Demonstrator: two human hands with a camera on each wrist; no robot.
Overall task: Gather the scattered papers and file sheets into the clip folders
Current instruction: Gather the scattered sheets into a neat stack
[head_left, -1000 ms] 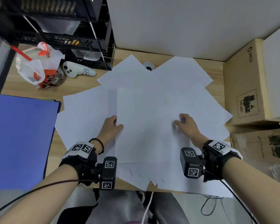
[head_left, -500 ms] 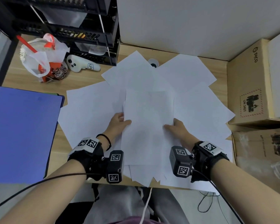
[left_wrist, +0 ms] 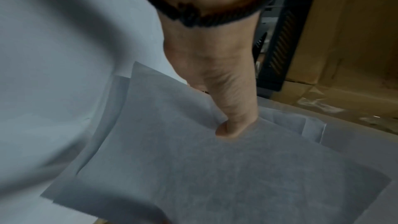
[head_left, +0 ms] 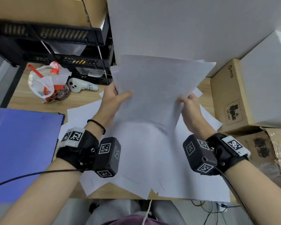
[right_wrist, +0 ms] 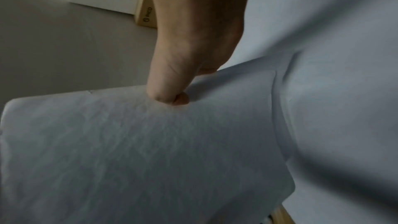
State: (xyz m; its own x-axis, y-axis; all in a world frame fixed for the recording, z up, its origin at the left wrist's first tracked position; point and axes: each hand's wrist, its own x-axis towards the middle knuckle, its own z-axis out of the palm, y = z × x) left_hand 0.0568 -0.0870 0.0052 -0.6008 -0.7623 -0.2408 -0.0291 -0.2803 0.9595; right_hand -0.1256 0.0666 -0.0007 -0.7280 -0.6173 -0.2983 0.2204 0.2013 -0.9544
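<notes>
Nearest the person, loose sheets (head_left: 152, 159) lie fanned over the wooden counter (head_left: 23, 98), their ragged lower edges reaching its front lip. Above them both hands hold a lifted stack of papers (head_left: 156, 88) clear of the counter. The left hand (head_left: 111, 101) pinches the stack's left edge, thumb on the near face and fingers behind; the right hand (head_left: 189, 109) pinches the right edge the same way. So each grip is clenched on the stack. The stack is tilted up toward the person, its long axis running from near to far, top edge toward the back wall; its sheets are unevenly aligned, corners stepping out at the upper right.

On the left of the counter lies a blue clip folder (head_left: 23, 151), closed and flat, well apart from the stack. Farther back on the left sit a plastic bag with a red-printed cup (head_left: 49, 83), a white controller (head_left: 81, 86) just beside it, and a black tiered tray rack (head_left: 55, 46) behind. Cardboard boxes (head_left: 230, 98) stand on the right, against a pale wall.

The left wrist view alone shows the left thumb (left_wrist: 234, 118) denting the top sheet, with several staggered sheet edges beyond it. The right wrist view shows the right thumb (right_wrist: 168, 91) pressed just below the paper's edge; the fingers behind are hidden.
</notes>
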